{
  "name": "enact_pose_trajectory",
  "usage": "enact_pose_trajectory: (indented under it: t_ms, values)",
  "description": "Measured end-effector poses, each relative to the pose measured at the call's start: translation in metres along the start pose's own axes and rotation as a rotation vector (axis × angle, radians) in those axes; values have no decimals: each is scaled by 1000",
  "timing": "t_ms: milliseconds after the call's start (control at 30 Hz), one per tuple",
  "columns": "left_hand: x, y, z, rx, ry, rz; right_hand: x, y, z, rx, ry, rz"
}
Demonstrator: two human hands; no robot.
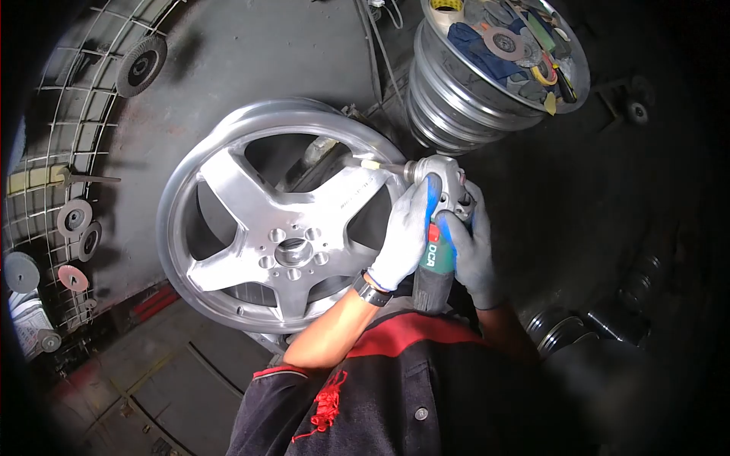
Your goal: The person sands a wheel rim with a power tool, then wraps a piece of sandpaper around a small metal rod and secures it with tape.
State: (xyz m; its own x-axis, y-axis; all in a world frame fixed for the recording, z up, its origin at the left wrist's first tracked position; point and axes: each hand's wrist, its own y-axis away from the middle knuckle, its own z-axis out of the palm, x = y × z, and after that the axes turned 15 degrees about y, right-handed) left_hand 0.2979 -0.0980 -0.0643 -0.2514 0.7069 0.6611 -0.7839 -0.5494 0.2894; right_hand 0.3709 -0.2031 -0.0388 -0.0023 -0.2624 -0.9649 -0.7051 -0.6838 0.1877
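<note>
Altogether, two gloved hands [401, 239] [473, 254], fingers [433, 193] snug around one grinder [438, 257], one five-spoke wheel [293, 216] alongside.

At left, a curved wire rack [76, 124] bore a dark flap disc [142, 70] near its upper end, a wrench [93, 179] midway and a pink disc [73, 278] lower down. At upper right, stacked rims [449, 102] carried a tape roll [447, 4], a brown disc [494, 42] and dark blue cloth [473, 55]. More rims [563, 332] lay in shadow at lower right.
</note>
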Motion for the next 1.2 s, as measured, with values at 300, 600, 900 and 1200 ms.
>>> enact_pose_trajectory:
  t_ms: [300, 600, 900, 1200]
  values:
    - [3, -8, -4, -83, -471, 47, 13, 1, -2, 41, -137, 95]
    - [-7, 10, -12, 44, -414, 176, 41, 10, 13, -28, -211, 5]
    - [-10, -2, 8, 88, -696, -102, 110, 29, 11, 78, -270, 76]
    - [2, 20, -7, 110, -840, -106, 131, 43, 36, -3, -457, 130]
